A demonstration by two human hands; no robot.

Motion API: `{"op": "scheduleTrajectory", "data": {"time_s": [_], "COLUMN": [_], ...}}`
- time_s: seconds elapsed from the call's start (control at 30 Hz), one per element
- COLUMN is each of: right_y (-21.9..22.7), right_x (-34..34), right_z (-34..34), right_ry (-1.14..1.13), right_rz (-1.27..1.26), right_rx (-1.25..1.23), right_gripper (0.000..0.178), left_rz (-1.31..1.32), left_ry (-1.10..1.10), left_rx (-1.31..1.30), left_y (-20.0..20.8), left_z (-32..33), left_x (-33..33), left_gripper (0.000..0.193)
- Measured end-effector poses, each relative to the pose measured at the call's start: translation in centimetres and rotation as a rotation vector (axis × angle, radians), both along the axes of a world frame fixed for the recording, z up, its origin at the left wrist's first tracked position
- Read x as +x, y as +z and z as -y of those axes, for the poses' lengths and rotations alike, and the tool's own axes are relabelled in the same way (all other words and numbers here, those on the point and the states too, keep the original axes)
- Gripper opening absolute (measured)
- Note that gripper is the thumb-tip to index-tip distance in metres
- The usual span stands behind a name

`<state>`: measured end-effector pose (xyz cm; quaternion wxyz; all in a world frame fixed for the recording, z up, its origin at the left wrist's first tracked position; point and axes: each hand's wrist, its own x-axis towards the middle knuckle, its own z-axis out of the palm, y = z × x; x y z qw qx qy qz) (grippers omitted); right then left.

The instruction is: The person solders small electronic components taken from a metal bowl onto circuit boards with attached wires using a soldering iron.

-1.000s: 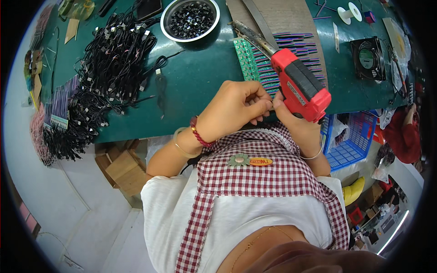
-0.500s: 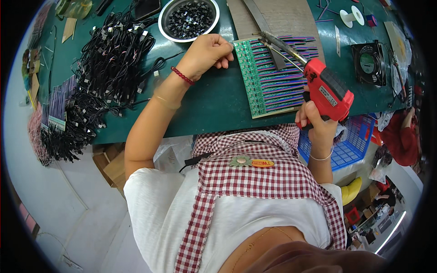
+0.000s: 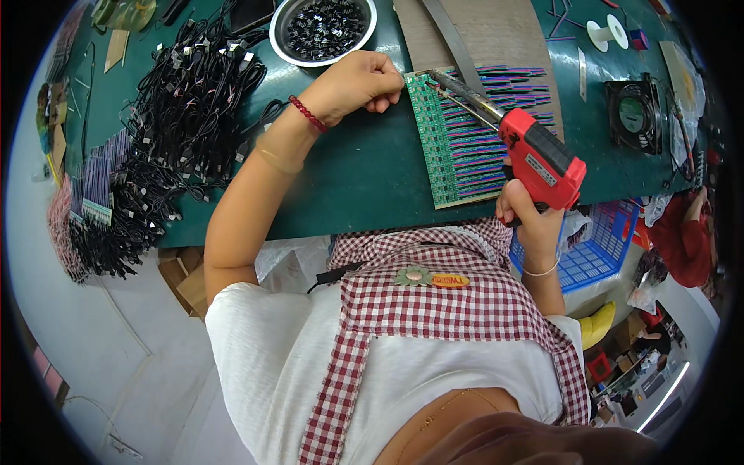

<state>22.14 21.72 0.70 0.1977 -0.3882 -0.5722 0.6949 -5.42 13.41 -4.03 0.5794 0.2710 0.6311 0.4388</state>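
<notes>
A red soldering gun (image 3: 542, 159) is gripped in my right hand (image 3: 535, 217), fingers wrapped round its handle. Its long metal barrel points up and left, with the tip at the top of a green circuit board panel (image 3: 435, 151). Rows of thin coloured wires (image 3: 504, 146) run rightward from the panel. My left hand (image 3: 363, 84) is closed in a pinch at the panel's top left corner; whatever its fingers hold is hidden. A flat metal bar (image 3: 453, 39) lies across the wires, partly behind the barrel.
The panel rests on a brown board (image 3: 508, 31) on the green table. A steel bowl (image 3: 373, 31) of small black parts stands beyond my left hand. Black cables (image 3: 194, 101) are heaped on the left. At right are a fan (image 3: 634, 115), a white spool (image 3: 607, 32) and, lower, a blue basket (image 3: 573, 271).
The soldering gun has moved left, bringing its tip from over the wires to the panel's upper left part. My left hand stays closed at the corner.
</notes>
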Motion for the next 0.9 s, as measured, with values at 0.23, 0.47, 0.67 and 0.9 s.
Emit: {"op": "scheduleTrajectory", "data": {"time_s": [0.23,0.47,0.67,0.9], "right_y": [-0.54,-0.67,-0.84,-0.81], "right_x": [0.19,0.15,0.15,0.11], "right_z": [0.37,0.55,0.70,0.67], "right_ry": [0.004,0.003,-0.005,-0.009], "right_rz": [0.040,0.056,0.084,0.082], "right_rx": [0.007,0.003,0.010,0.021], "right_gripper": [0.014,0.015,0.017,0.018], "left_rz": [0.039,0.078,0.093,0.093], "left_ry": [-0.004,-0.015,-0.003,-0.012], "left_rx": [-0.003,0.023,0.021,0.025], "left_y": [-0.24,-0.52,-0.60,-0.52], "left_z": [-0.12,-0.01,-0.04,-0.10], "left_x": [-0.11,-0.33,-0.29,-0.35], "left_gripper": [0.011,0.011,0.010,0.010]}}
